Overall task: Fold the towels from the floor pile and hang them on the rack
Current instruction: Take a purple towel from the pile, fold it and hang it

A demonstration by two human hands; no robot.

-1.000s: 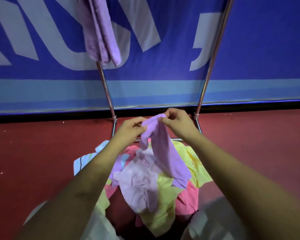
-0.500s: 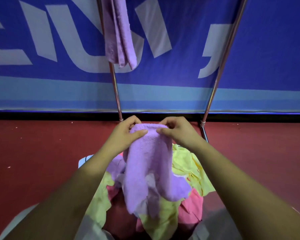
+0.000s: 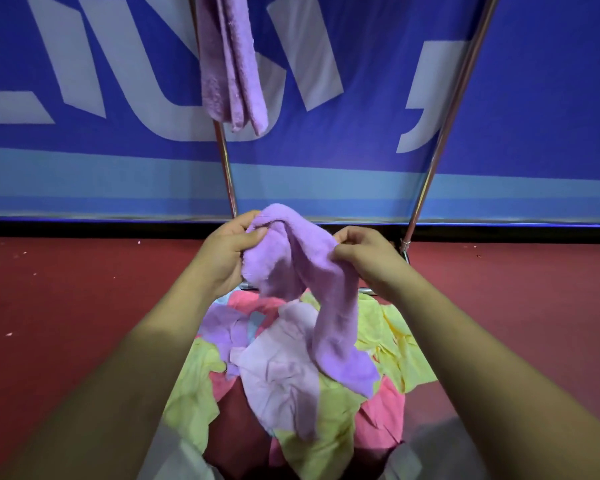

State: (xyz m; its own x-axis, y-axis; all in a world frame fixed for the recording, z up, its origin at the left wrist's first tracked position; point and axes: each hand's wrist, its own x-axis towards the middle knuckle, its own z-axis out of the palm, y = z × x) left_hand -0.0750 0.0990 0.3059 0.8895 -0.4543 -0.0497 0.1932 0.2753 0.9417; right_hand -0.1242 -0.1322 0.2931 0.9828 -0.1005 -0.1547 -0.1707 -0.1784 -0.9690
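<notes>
Blue banner (image 3: 361, 81) behind rack: large white letter fragments, cropped, no word readable. No other text.

Hands: you have two, your left hand (image 3: 227, 252) and right hand (image 3: 364, 256).
Towels between your fingers: one, the purple towel (image 3: 312, 289).
Towels above your fingers: one hung towel (image 3: 231, 60).
Rack poles (image 3: 444, 133): two.
Floor pile (image 3: 291, 375) below your fingers: one; its towels can't be counted.

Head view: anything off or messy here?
Nothing damaged. The purple towel held by the left hand and right hand is bunched and twisted, not folded, its tail trailing onto the floor pile. One folded purple towel hangs on the rack.
</notes>
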